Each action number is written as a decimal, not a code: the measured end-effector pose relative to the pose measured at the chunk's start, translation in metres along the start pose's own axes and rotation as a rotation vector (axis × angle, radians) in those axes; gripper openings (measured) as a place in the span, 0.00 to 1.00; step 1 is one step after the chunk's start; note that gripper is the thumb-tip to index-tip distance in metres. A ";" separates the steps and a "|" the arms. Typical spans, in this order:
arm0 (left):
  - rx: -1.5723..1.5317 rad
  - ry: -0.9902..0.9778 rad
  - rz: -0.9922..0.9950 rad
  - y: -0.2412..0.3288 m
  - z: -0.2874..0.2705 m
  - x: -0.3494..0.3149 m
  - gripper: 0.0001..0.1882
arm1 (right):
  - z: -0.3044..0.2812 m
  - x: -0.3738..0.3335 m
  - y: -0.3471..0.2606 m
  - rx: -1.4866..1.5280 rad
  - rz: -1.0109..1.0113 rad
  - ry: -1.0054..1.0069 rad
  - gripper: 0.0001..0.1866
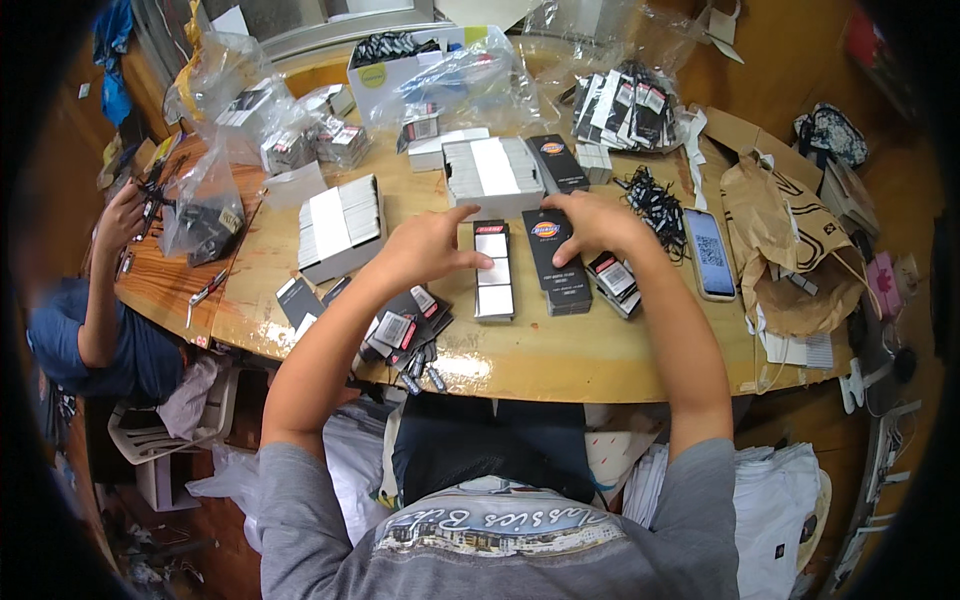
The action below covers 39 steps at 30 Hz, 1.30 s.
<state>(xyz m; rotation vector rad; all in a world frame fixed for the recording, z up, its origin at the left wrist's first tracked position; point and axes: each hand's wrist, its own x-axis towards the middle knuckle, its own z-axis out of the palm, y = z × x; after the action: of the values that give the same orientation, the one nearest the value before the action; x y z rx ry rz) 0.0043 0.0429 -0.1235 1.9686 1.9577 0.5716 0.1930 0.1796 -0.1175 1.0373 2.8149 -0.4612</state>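
My left hand (pixel 428 245) is open in a C shape, thumb and index finger apart. Its thumb tip reaches the left edge of a narrow stack of tags (pixel 493 298) with white labels and a red top band. With thumb and fingers, my right hand (pixel 603 224) grips a black hang tag (pixel 552 262) at its upper right, over a stack of the same tags. Beyond both hands sits a long block of packed cards (pixel 492 168) with a white band, and another black tag (pixel 556 160) lies beside it. Small labelled tags (pixel 612 277) lie under my right wrist.
A second banded card block (pixel 341 225) stands at left. Loose tags (pixel 400 325) with cords lie by my left forearm. At right are black cords (pixel 655 205), a phone (pixel 709 255) and a paper bag (pixel 795 250). Another person's hand (pixel 122 213) works at far left.
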 end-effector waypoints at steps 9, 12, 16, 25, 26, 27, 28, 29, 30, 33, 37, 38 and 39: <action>0.207 0.100 0.065 0.003 0.019 0.015 0.40 | 0.006 -0.007 -0.012 -0.062 0.044 0.192 0.37; 0.200 0.228 0.096 0.012 0.021 0.011 0.37 | 0.012 -0.002 -0.004 0.101 -0.019 0.339 0.31; 0.207 0.386 0.204 0.014 0.025 0.008 0.33 | 0.009 0.002 0.001 0.388 -0.006 0.428 0.23; -1.028 0.240 -0.075 0.038 0.005 0.012 0.19 | -0.023 -0.031 -0.017 1.067 -0.227 0.350 0.06; -1.081 0.233 -0.043 0.043 0.004 0.011 0.16 | -0.024 -0.034 -0.023 1.060 -0.211 0.381 0.07; -1.086 0.236 -0.037 0.049 0.005 0.010 0.14 | -0.022 -0.037 -0.025 1.054 -0.234 0.391 0.07; -1.091 0.240 -0.031 0.055 0.007 0.009 0.13 | -0.021 -0.040 -0.025 1.047 -0.258 0.401 0.07; -1.096 0.244 -0.027 0.059 0.009 0.008 0.12 | -0.020 -0.042 -0.025 1.040 -0.282 0.409 0.07; -1.120 0.284 -0.020 0.061 0.013 0.008 0.10 | -0.023 -0.047 -0.022 1.120 -0.175 0.308 0.10; -1.127 0.305 -0.017 0.062 0.013 0.006 0.10 | -0.014 -0.052 0.018 0.690 -0.098 0.296 0.15; -1.113 0.277 -0.052 0.055 0.017 0.007 0.09 | 0.009 -0.065 0.049 0.270 -0.074 0.222 0.24; -1.120 0.273 -0.051 0.056 0.017 0.007 0.10 | 0.011 -0.063 0.050 0.271 -0.043 0.186 0.26; -1.126 0.270 -0.050 0.057 0.018 0.006 0.10 | 0.010 -0.063 0.049 0.301 -0.004 0.177 0.25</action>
<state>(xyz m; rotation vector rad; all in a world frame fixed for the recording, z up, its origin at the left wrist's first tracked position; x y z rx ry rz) 0.0624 0.0492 -0.1112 1.1362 1.2610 1.5449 0.2727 0.1727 -0.1260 1.1787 2.9645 -0.8561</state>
